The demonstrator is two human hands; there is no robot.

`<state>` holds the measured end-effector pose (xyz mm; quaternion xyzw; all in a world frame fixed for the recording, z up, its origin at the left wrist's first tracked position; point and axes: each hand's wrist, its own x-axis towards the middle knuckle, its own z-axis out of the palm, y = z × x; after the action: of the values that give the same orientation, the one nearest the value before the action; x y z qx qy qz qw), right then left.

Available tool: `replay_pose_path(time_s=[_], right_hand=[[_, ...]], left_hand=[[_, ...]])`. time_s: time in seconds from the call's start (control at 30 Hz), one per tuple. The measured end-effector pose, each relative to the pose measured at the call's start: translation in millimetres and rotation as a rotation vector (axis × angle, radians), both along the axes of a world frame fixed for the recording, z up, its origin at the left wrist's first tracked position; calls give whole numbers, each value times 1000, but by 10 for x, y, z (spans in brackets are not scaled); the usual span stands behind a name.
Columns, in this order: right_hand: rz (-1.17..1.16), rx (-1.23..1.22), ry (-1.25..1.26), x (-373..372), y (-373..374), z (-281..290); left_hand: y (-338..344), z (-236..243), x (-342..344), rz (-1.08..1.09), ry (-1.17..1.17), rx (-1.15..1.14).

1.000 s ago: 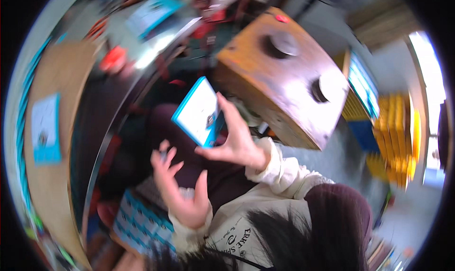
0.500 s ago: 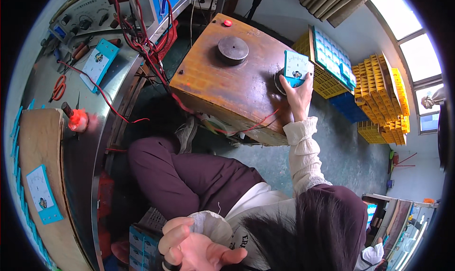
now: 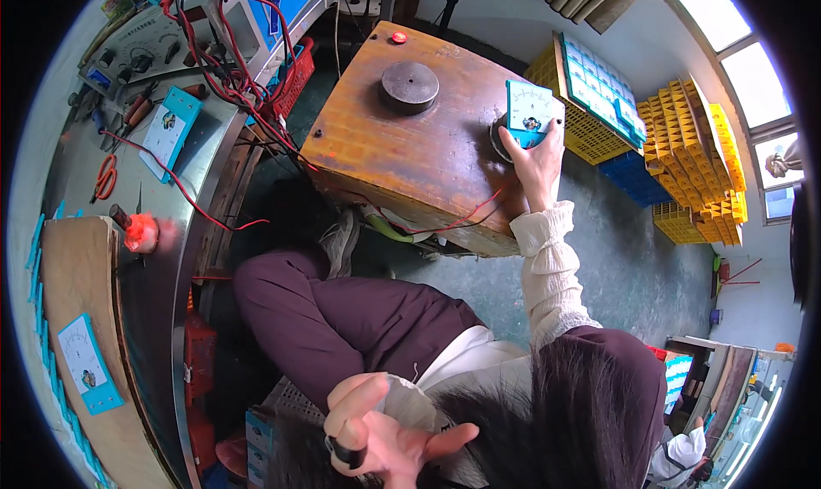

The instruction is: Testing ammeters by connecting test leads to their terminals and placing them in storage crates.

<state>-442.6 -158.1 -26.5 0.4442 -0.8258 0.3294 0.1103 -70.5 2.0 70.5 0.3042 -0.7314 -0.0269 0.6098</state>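
Observation:
My right hand (image 3: 539, 171), at the far end of an outstretched arm, grips the lower end of a blue-framed panel meter (image 3: 528, 104) with a white dial. That meter is at a dark round disc (image 3: 499, 138) on the right side of a wooden box (image 3: 359, 138); whether it rests on the disc is hidden. A second dark round disc (image 3: 409, 87) sits bare on the box top. Low in front of my body, my left hand (image 3: 389, 444) is raised, palm up, its thumb spread and its fingers loosely bent. A black band circles one finger, and the hand holds nothing.
On the metal bench at left lie another meter (image 3: 169, 134), orange-handled scissors (image 3: 105, 178) and a pink-red pot (image 3: 140, 232). One more meter (image 3: 90, 365) lies on a wooden board. Red and black leads (image 3: 248, 87) hang beside the box. Yellow crates (image 3: 688, 156) stand at right.
My left hand has shifted a little to the right, still open. The view has moved slightly. My right hand keeps its grip on the meter at the same place on the box.

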Motion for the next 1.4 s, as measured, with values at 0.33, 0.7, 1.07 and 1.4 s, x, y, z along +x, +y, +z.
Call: replay_pose_path(time_s=[0.33, 0.7, 1.07, 1.4], right_hand=[[3, 41, -49, -2, 7, 13], [69, 33, -27, -100, 5, -19], [145, -21, 68, -230, -9, -125], [156, -105, -11, -55, -93, -61]], left_hand=[[-93, 7, 24, -4, -54, -92], [-68, 65, -81, -46, -71, 6], [-237, 204, -175, -62, -283, 122], [234, -442, 784, 324, 8, 663]])
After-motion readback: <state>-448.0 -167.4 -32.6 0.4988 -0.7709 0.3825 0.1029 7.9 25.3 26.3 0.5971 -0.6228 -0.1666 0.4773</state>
